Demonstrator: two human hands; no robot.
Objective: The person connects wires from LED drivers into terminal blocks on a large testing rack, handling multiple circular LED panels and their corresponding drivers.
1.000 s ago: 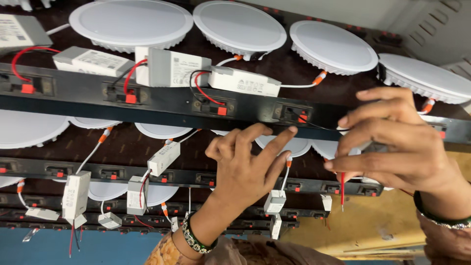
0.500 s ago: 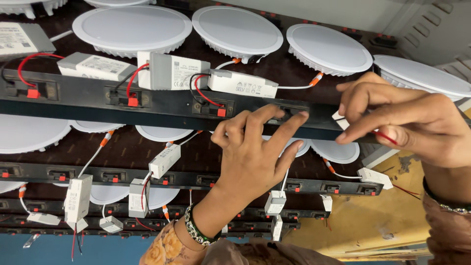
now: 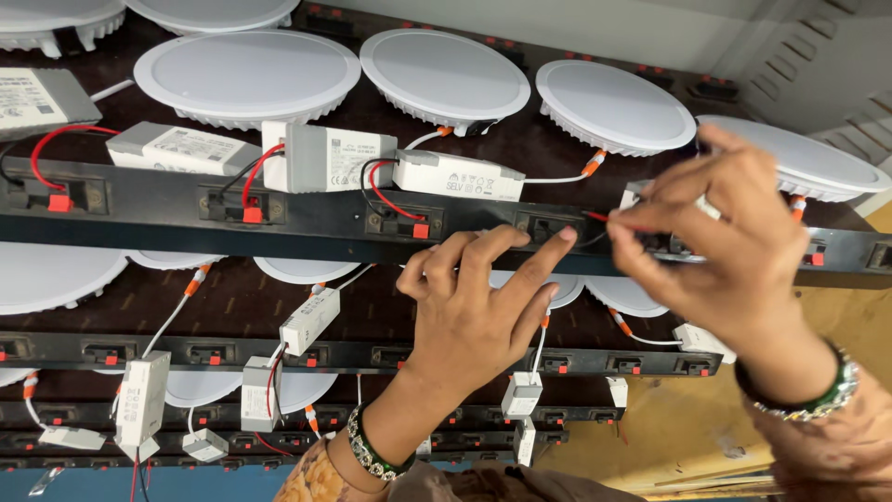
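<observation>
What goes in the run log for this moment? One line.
left hand: forefinger at black rail terminal | right hand: pinching red wire, small white driver box

Illumination is bright, even and diffuse; no single source shows in view. The round white lamp panels [image 3: 247, 72] read clean white without burnt-out glare. The black terminal rail [image 3: 307, 223] carries a faint sheen along its upper edge and throws a soft shadow onto the dark board just below it. Right of the rail's centre, the right hand [image 3: 720, 251] is smeared by motion blur. The left hand [image 3: 478, 311], below the rail, is sharp. Lamp panels left of and above the rail stretch slightly towards the frame corners.
</observation>
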